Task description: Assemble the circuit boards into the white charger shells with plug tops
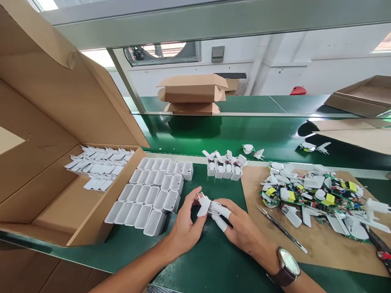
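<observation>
My left hand (188, 221) pinches a white plastic piece (204, 204) with thin prongs at its upper end. My right hand (241, 228), with white covers on some fingertips and a watch (288, 263) at the wrist, grips the same piece from the other side; its far end is hidden by the fingers. To the left of the hands stand rows of open white plastic cases (143, 193). Beyond the hands, several filled white cases (224, 167) stand side by side with small white parts sticking out of their tops.
A cardboard box (88, 215) at left holds stacked white pieces (99, 162). At right, circuit boards with white parts (314, 199) lie heaped on a brown sheet (275, 240) beside metal tweezers (282, 228). Cardboard boxes (192, 91) rest on the raised shelf behind.
</observation>
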The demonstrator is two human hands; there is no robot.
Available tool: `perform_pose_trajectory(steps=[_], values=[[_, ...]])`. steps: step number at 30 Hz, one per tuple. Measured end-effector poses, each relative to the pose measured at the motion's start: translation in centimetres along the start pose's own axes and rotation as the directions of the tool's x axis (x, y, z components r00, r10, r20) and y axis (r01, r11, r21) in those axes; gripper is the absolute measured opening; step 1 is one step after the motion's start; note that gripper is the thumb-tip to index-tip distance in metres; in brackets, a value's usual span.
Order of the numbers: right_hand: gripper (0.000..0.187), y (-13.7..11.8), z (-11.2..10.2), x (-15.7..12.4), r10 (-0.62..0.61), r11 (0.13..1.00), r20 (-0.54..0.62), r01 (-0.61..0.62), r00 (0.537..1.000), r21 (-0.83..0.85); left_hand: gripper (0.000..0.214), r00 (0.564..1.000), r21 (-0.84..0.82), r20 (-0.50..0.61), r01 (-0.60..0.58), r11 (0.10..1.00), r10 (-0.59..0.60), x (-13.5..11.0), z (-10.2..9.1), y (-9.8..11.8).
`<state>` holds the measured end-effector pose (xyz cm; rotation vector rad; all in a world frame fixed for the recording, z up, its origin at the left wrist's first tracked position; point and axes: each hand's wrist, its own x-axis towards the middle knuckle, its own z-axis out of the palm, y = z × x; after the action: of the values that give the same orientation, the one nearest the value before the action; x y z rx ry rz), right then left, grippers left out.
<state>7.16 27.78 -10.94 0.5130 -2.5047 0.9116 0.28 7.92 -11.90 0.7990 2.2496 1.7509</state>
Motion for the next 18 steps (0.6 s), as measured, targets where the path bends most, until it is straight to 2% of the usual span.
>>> perform_pose_trajectory(steps=[3,9,13,18], values=[[0.04,0.01,0.04,-0.01,-0.033,0.999,-0.006,0.033,0.999,0.001,0.051,1.0,0.01,-0.006,-0.021,1.0,0.021,0.06,0.0,-0.06],[0.046,-0.25,0.05,-0.16,0.022,0.998,0.05,-0.018,0.999,-0.062,0.051,0.999,0.049,-0.019,-0.032,0.998,0.033,0.04,0.13,-0.23],[0.037,-0.35,-0.11,0.19,0.071,0.995,0.055,-0.074,0.996,0.064,0.048,0.998,0.098,-0.025,-0.048,0.994,0.051,-0.04,0.1,-0.11],[0.031,0.12,0.25,0.18,0.068,0.988,-0.039,-0.062,0.997,0.139,0.044,0.997,0.105,-0.031,-0.063,0.992,0.067,0.07,-0.02,0.06]])
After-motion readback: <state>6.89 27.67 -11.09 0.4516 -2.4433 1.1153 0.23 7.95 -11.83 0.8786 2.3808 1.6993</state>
